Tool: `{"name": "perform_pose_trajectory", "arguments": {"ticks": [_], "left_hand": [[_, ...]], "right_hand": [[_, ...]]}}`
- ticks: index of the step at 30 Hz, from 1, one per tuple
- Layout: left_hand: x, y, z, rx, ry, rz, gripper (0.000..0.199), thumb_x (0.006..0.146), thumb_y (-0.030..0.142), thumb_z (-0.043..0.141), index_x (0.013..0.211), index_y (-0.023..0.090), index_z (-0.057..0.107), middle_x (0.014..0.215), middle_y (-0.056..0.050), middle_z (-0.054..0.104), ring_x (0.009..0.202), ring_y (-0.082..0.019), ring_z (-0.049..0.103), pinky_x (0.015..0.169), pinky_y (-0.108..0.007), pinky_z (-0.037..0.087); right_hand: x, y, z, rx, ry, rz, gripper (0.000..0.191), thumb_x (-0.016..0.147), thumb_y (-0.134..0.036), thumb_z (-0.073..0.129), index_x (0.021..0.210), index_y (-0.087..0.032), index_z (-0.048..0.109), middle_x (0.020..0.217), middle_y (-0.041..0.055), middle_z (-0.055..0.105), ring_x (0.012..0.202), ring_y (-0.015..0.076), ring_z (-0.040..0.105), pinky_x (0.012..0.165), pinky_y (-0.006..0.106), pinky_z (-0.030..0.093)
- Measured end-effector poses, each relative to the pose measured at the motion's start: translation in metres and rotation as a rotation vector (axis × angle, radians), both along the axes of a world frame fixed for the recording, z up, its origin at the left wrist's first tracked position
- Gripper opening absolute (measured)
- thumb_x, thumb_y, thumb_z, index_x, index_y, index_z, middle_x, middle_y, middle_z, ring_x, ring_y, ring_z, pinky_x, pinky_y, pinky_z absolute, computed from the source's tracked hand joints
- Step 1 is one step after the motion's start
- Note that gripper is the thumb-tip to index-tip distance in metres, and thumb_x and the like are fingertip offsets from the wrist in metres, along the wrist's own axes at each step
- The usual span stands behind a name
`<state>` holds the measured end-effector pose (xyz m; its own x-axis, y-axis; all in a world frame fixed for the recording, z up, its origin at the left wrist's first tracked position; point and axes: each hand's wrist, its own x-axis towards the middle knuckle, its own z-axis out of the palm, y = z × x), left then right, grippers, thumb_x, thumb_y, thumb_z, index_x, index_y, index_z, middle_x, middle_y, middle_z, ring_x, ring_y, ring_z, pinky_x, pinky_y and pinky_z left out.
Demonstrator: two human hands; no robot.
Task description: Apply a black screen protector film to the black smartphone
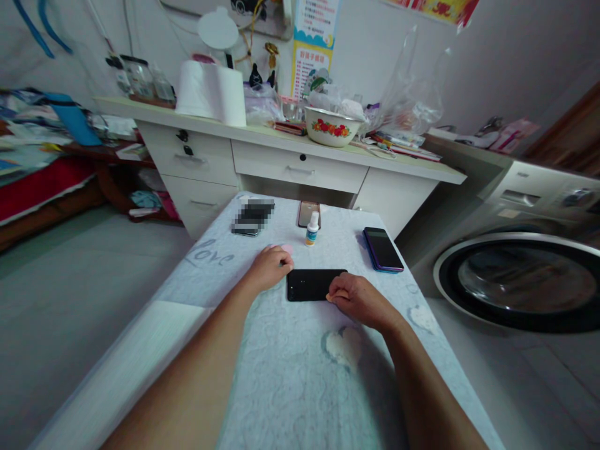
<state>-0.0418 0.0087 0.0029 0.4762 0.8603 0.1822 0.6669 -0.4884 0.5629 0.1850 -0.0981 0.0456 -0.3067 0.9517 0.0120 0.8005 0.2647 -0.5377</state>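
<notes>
A black phone [309,285] lies flat, back up, on the cloth-covered table in front of me. My left hand [270,269] is closed at its upper left corner, with the fingertips touching or nearly touching the edge. My right hand [359,300] is curled over the phone's right end, fingers pressed together; whatever may be inside them is hidden. Just behind the phone stands a small white spray bottle [312,231] with a blue and orange label. A pink patch [284,249] shows beyond my left fingers, and I cannot tell what it is.
Further phones lie around: a stack [383,250] at the right, a brownish one [305,214] behind the bottle, and a blurred-out dark device [253,217] at the left. Behind the table [290,375] stands a white desk [300,165] bearing a flowered bowl [332,128]. A washing machine [525,206] is at right.
</notes>
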Motion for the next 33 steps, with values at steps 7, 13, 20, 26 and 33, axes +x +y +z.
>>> {"name": "perform_pose_trajectory", "arguments": {"ticks": [7, 13, 20, 26, 33], "left_hand": [[-0.001, 0.0, 0.001, 0.001, -0.005, 0.0, 0.014, 0.076, 0.02, 0.055, 0.07, 0.02, 0.067, 0.086, -0.004, 0.068, 0.091, -0.02, 0.06, 0.091, -0.036, 0.042], [-0.001, 0.0, 0.001, -0.011, -0.01, 0.0, 0.014, 0.076, 0.019, 0.055, 0.07, 0.019, 0.067, 0.086, -0.003, 0.068, 0.091, -0.02, 0.06, 0.091, -0.036, 0.042], [-0.001, -0.001, 0.001, 0.004, -0.004, -0.001, 0.014, 0.077, 0.019, 0.055, 0.071, 0.019, 0.067, 0.085, -0.003, 0.067, 0.09, -0.019, 0.059, 0.089, -0.035, 0.043], [-0.001, -0.001, 0.001, 0.01, -0.012, -0.007, 0.014, 0.076, 0.019, 0.055, 0.07, 0.019, 0.067, 0.084, -0.003, 0.068, 0.09, -0.02, 0.059, 0.088, -0.035, 0.043], [-0.001, -0.001, 0.001, 0.002, -0.013, -0.004, 0.015, 0.076, 0.019, 0.055, 0.071, 0.019, 0.068, 0.086, -0.004, 0.068, 0.09, -0.02, 0.059, 0.089, -0.036, 0.043]], "right_hand": [[0.006, -0.002, 0.009, -0.034, -0.05, -0.018, 0.01, 0.079, -0.011, 0.06, 0.077, -0.018, 0.066, 0.08, 0.0022, 0.065, 0.072, 0.0133, 0.057, 0.066, 0.023, 0.039], [0.013, -0.003, 0.01, -0.052, -0.056, -0.033, 0.009, 0.078, -0.012, 0.06, 0.077, -0.018, 0.067, 0.08, 0.0019, 0.065, 0.072, 0.0131, 0.058, 0.065, 0.022, 0.038], [0.021, -0.003, 0.013, -0.061, -0.102, -0.083, 0.007, 0.078, -0.014, 0.06, 0.077, -0.018, 0.066, 0.078, 0.0022, 0.066, 0.07, 0.0134, 0.058, 0.062, 0.022, 0.037], [0.027, -0.001, 0.01, -0.046, -0.109, -0.079, 0.007, 0.079, -0.018, 0.061, 0.075, -0.019, 0.066, 0.075, 0.0013, 0.066, 0.066, 0.0129, 0.056, 0.059, 0.022, 0.035], [0.028, -0.001, 0.009, -0.04, -0.116, -0.098, 0.009, 0.08, -0.021, 0.06, 0.074, -0.019, 0.065, 0.07, 0.0008, 0.064, 0.061, 0.0124, 0.054, 0.057, 0.023, 0.034]]}}
